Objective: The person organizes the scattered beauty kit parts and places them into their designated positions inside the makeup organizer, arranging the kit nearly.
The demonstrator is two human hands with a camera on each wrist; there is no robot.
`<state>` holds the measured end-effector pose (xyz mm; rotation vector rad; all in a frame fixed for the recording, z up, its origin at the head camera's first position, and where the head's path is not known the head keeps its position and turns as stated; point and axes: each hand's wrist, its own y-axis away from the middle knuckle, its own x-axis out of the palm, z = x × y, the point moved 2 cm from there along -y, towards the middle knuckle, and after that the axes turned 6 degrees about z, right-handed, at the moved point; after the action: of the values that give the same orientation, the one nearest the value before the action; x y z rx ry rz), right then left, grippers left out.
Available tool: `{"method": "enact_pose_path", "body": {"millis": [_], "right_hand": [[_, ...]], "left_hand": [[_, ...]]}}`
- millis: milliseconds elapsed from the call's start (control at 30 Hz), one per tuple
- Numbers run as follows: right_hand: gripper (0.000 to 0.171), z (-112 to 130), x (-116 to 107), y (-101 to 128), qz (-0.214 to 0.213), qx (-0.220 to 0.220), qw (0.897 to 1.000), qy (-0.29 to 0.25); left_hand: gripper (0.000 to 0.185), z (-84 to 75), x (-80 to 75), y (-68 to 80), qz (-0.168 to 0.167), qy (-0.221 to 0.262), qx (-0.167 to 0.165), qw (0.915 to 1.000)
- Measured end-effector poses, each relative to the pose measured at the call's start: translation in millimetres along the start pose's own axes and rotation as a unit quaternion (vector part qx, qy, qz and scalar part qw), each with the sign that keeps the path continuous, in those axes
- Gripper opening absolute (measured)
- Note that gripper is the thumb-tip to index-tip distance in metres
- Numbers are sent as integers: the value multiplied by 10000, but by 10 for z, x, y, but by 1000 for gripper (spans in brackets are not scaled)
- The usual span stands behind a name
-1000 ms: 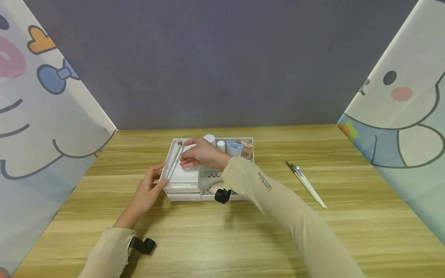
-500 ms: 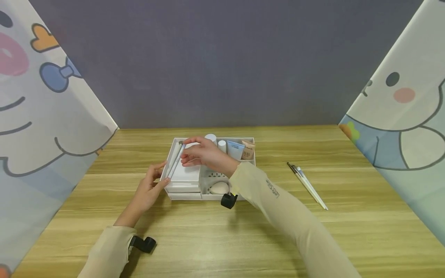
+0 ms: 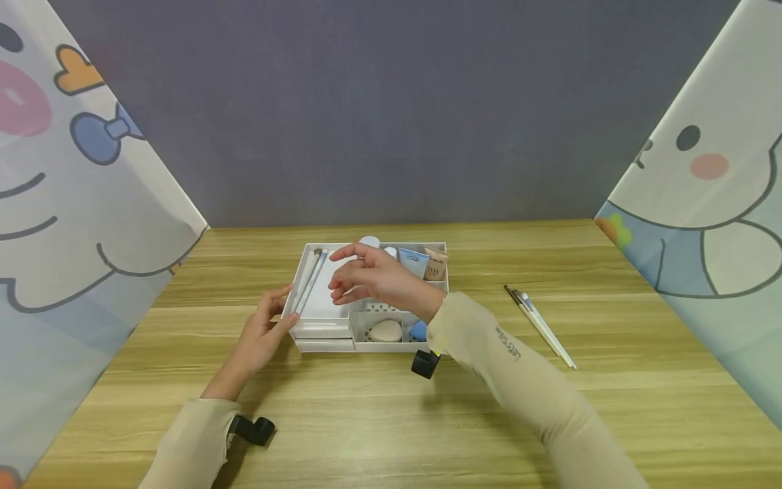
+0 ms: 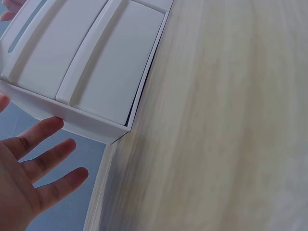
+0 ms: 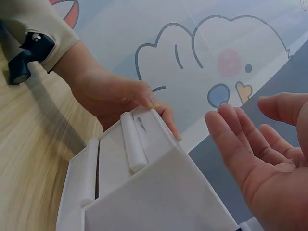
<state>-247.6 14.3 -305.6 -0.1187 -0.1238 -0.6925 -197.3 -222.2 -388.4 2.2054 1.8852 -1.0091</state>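
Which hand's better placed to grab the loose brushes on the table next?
Probably the right hand: open, empty, on the brushes' side. Left hand rests on the organizer's far corner.

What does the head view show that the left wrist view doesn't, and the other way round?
Only the head view shows the right hand open above the organizer, the brushes lying in its left tray, the tubes at the back, the sponge, and two loose brushes on the table. Only the left wrist view shows the drawer fronts close up. Both show the left hand with straight fingers at the organizer's left corner.
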Motion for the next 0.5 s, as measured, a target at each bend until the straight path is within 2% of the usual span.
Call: {"method": "enact_pose_path", "body": {"millis": [300, 500], "right_hand": [[43, -74, -82, 186, 374, 56, 9991, 216], [41, -125, -179, 348, 389, 181, 9988, 216]], "left_hand": [[45, 4, 0, 1, 9, -66, -14, 10000], [46, 7, 2, 4, 32, -41, 21, 10000]]}}
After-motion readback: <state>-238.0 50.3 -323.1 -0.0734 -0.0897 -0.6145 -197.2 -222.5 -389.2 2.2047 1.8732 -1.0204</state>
